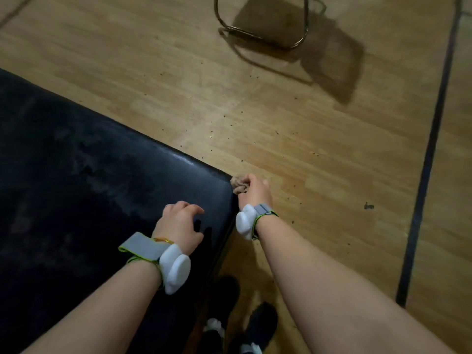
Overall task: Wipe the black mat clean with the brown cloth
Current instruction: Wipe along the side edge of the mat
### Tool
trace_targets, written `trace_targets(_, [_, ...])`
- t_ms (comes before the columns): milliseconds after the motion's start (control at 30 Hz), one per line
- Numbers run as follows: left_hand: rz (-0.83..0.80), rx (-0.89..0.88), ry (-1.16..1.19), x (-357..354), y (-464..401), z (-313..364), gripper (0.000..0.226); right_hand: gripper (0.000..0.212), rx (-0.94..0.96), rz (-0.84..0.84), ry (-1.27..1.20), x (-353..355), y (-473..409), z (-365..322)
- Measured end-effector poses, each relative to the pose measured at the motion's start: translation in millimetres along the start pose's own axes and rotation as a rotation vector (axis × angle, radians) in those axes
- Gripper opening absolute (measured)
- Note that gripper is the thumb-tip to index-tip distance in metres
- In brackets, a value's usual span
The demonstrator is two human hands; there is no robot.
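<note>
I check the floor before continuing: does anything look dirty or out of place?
Yes. Small dark crumbs lie scattered on the wooden floor beside the black mat. The right hand holds the brown cloth at the mat's corner.

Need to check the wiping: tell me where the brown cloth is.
In the head view, the brown cloth is bunched in the right hand, at the black mat's right corner.

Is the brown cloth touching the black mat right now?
Cannot tell. In the head view the brown cloth, bunched in the right hand, sits right at the black mat corner.
</note>
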State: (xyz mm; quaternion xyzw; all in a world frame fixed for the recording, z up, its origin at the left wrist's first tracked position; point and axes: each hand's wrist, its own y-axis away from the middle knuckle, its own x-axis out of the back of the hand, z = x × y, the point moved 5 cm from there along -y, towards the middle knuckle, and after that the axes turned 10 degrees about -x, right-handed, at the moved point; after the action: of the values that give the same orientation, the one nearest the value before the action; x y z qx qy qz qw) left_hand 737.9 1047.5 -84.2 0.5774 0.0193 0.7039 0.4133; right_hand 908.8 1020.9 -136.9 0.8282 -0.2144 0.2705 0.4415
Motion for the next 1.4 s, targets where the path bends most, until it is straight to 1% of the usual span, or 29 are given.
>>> trace_targets(67, [-0.008, 0.003, -0.002, -1.6, 5.2, -3.6, 0.052, 0.028, 0.018, 0.000, 0.034, -2.5, 15.9, 6.9])
trace_targets(167, [-0.037, -0.008, -0.001, -4.8, 6.8, -5.9, 0.051, 0.013, 0.072, -0.060, 0.141, -21.7, 37.2, 20.5])
trace_targets(233, [-0.050, -0.024, -0.002, -7.0, 3.7, -7.5, 0.051, 0.011, 0.073, -0.043, 0.129, -24.4, 36.7, 22.4])
trace_targets(300, [-0.051, -0.034, 0.008, -7.5, 0.3, -7.2, 0.051, 0.016, 0.037, 0.041, 0.011, -14.4, 24.4, 19.2])
trace_targets(400, [-0.052, -0.061, 0.009, -8.3, -3.2, -11.1, 0.052, 0.022, -0.036, 0.215, -0.137, -0.8, 14.8, 18.9])
trace_targets(467, [-0.058, -0.074, 0.003, -8.8, -2.2, -16.1, 0.051, 0.034, -0.076, 0.298, -0.273, 1.1, 12.3, 23.0])
trace_targets(500, [-0.059, -0.080, -0.003, -8.9, -1.2, -18.6, 0.052, 0.039, -0.086, 0.283, -0.293, 0.4, 11.6, 24.0])
trace_targets(567, [-0.066, -0.086, -0.014, -9.7, 2.6, -24.6, 0.052, 0.046, -0.082, 0.182, -0.198, -10.2, 12.6, 26.6])
trace_targets(633, [-0.070, -0.096, -0.023, -9.8, 7.8, -30.5, 0.052, 0.048, -0.053, 0.140, -0.144, -16.3, 16.6, 27.7])
trace_targets(733, [-0.083, -0.110, -0.035, -11.9, 15.0, -37.4, 0.052, 0.042, -0.046, 0.142, -0.131, -14.0, 23.5, 27.6])
trace_targets(833, [-0.088, -0.130, -0.043, -11.6, 19.5, -41.6, 0.051, 0.033, -0.058, 0.109, -0.088, -25.2, 47.5, 38.4])
trace_targets(933, [-0.084, -0.135, -0.049, -12.2, 20.9, -41.5, 0.048, 0.025, -0.020, 0.025, -0.057, -50.9, 78.5, 51.5])
trace_targets(967, [-0.085, -0.135, -0.050, -11.9, 21.4, -41.9, 0.047, 0.025, -0.016, 0.020, -0.046, -55.8, 81.0, 53.2])
trace_targets(1100, [-0.089, -0.163, -0.050, -14.0, 23.9, -42.8, 0.049, 0.023, -0.054, 0.127, -0.069, -39.1, 68.3, 45.5])
trace_targets(1233, [-0.095, -0.173, -0.061, -16.1, 26.7, -47.9, 0.050, 0.025, -0.114, 0.222, -0.218, -34.5, 60.4, 37.2])
trace_targets(1300, [-0.101, -0.175, -0.071, -17.8, 27.6, -50.5, 0.051, 0.024, -0.130, 0.203, -0.225, -39.7, 64.2, 38.3])
trace_targets(1400, [-0.108, -0.178, -0.084, -19.7, 27.7, -51.7, 0.052, 0.023, -0.129, 0.128, -0.134, -56.7, 82.8, 47.4])
